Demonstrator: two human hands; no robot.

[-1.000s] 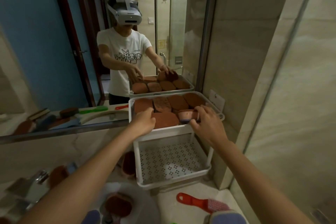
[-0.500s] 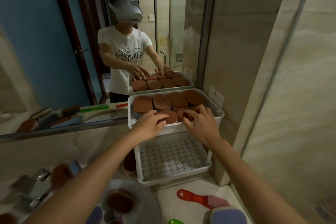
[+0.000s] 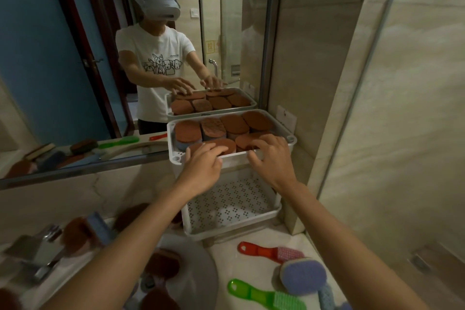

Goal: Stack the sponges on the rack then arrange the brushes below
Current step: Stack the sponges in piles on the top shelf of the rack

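1. Brown oval sponges with blue undersides (image 3: 234, 123) sit in the top tray (image 3: 283, 126) of the white plastic two-tier rack (image 3: 176, 158). There is a back row of four and two more at the front, with long axes running roughly front to back of the rack.
2. Both hands are at the rack's front edge, directly over the two front sponges.
3. Left hand (image 3: 201, 168): fingers bent down onto the front-left sponge (image 3: 224, 145). Thumb is near the rim; cannot tell if it pinches or just presses.
4. Right hand (image 3: 271, 158): fingers spread and slightly bent, tips on the front-right sponge (image 3: 245, 142), no closed grip visible.
5. Judgement: sponge stacking looks close to finished, and the hands seem to be squaring up the front row.
6. The rack's perforated lower tray (image 3: 231, 206) holds nothing visible and sits directly below the hands.
7. Brushes lie on the pale marble tabletop (image 3: 226, 246) in front of the rack, nearer the right hand:
   - a red-handled brush with pink bristles (image 3: 269, 251), lying crosswise;
   - a green-handled brush (image 3: 261, 297);
   - a purple oval-headed scrubber (image 3: 303, 275).
8. More brown sponges lie in the white sink basin (image 3: 196, 272), front-left of the rack, nearer the left hand.
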